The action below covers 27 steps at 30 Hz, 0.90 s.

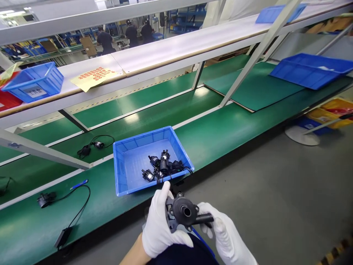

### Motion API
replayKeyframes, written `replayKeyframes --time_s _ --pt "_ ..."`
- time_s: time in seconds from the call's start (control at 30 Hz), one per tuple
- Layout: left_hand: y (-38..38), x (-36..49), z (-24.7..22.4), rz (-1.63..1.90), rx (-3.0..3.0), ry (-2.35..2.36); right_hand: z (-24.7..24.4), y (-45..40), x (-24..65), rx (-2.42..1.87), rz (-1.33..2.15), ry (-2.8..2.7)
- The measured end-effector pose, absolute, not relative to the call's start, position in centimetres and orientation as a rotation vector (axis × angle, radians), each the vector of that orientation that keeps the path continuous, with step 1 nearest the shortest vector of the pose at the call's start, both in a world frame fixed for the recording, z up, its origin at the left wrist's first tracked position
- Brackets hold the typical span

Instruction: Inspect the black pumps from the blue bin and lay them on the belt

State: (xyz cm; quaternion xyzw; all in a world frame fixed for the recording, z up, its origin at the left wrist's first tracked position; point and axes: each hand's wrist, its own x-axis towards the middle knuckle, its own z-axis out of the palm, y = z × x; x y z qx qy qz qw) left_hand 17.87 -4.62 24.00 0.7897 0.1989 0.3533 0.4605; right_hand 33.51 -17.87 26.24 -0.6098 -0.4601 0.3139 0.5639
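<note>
Both my hands wear white gloves and are in front of my body at the bench's near edge. My left hand (158, 224) is wrapped round the side of a black pump (184, 210), its thumb along the near side. The pump's round face with a central port points up at me. On the right, my right hand (219, 230) grips around the pump's side outlet tube. Just beyond my hands stands a blue tray (127, 184) with several small black pumps (164, 162) and their cables heaped at its near right.
On the green bench (209, 136) lie a blue pen (79, 184), another pump (45, 199) and a cable with a black box (63, 236). A white shelf above bears a blue bin (35, 82) and a yellow sticker sheet (95, 77). A slanted post (256, 55) stands right. People sit far behind.
</note>
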Motion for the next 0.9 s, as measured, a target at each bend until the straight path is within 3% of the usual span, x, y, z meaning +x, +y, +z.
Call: replayKeyframes --time_s 0.9 --pt "-3.5 15.4 22.8 0.789 1.904 0.596 27.4 -16.1 31.4 -1.515 0.797 -1.051"
